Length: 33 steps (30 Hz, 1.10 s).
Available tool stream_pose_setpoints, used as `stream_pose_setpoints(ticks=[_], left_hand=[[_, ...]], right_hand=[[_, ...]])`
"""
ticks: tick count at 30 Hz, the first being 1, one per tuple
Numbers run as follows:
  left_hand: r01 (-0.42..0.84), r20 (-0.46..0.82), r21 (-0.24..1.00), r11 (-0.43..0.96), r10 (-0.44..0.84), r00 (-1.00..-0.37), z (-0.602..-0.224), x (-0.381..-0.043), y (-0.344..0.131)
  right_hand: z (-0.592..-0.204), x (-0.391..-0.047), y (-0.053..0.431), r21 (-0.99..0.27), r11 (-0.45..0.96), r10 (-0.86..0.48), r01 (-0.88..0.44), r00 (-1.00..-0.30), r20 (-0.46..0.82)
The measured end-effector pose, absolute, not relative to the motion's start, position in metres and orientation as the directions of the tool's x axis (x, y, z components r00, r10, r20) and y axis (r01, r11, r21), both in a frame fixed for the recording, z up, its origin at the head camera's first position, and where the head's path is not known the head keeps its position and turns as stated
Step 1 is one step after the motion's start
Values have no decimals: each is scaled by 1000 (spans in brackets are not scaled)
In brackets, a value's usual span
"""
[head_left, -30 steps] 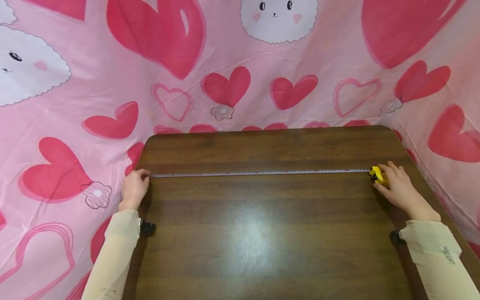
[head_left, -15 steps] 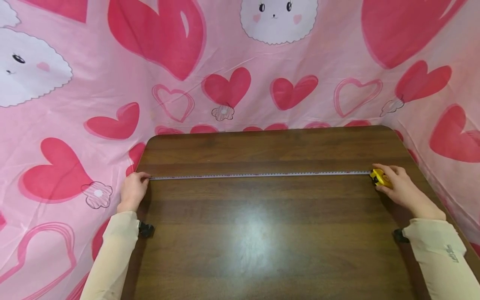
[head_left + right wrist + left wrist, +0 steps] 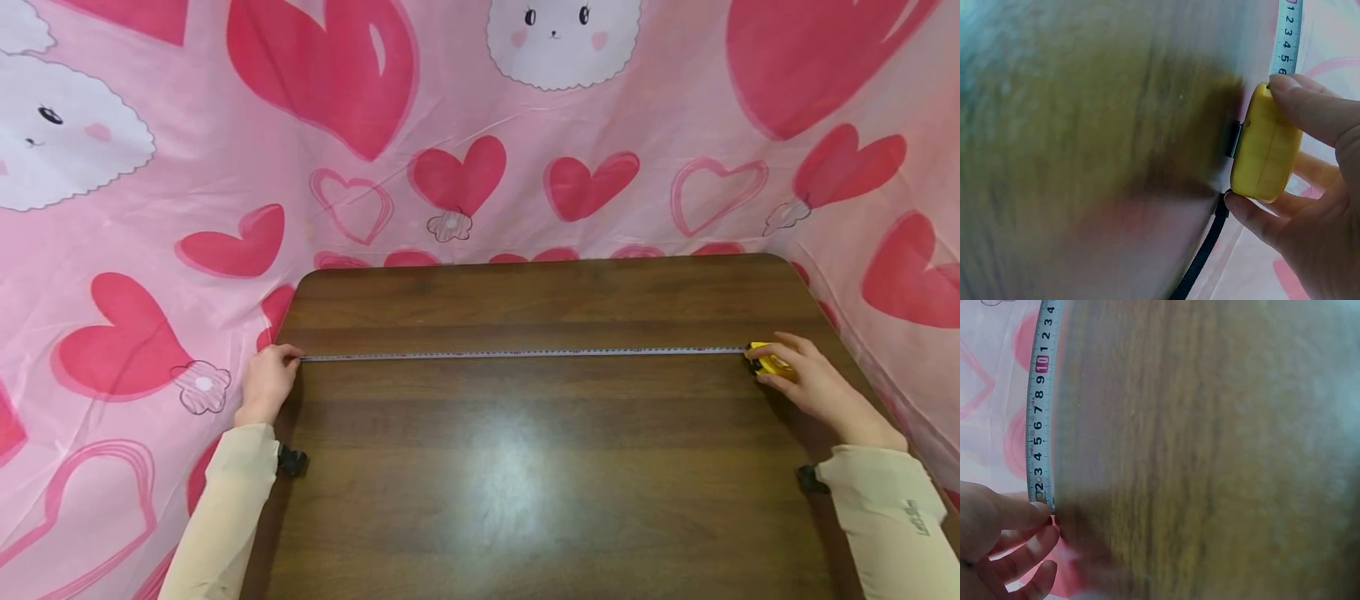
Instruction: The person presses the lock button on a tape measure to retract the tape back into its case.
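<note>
A white tape measure blade stretches straight from left to right above the brown wooden table. At its left end, near the table's left edge, my left hand pinches the tip between thumb and fingers; in the left wrist view the thumb lies over the blade beside the 2 mark. The yellow tape measure case is gripped by my right hand near the right edge. In the right wrist view, one fingertip sits at the case's mouth and a black strap hangs from its lower end.
Pink cloth printed with hearts surrounds the table at the back and both sides. A dark wrist camera sits at the left cuff, another dark camera at the right cuff. Light glares off the table's middle.
The blade has shifted slightly toward the near side. My right hand and the case have moved a little right and nearer. My left hand keeps its pinch, slightly lower in view.
</note>
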<state>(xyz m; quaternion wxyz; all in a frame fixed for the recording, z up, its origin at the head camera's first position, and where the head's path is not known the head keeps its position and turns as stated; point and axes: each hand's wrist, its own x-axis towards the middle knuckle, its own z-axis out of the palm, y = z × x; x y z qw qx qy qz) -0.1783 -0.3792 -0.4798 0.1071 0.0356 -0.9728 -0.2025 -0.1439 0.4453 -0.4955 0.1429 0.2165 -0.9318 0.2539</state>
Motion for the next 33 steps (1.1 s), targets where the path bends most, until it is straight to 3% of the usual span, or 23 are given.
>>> stream_pose_setpoints(ticks=[7,18,25,33], left_hand=[[-26,206,401,916,-118,-971,-480,-178,-378],[-1,198,425,905,-94,-976,-471,-177,-378],[-30,152,431,902,-106,-983,-466,-176,-378],[8,203,438,899,-90,-975,-464,-177,-376]], right_hand=[[-495,-146,447,-350,780,-361,-518,-830,424],[-483,-137,457,-352,831,-305,-431,-882,360],[-486,-134,455,-338,829,-304,-445,-866,396],[-484,-136,457,-314,842,-313,-438,-871,378]])
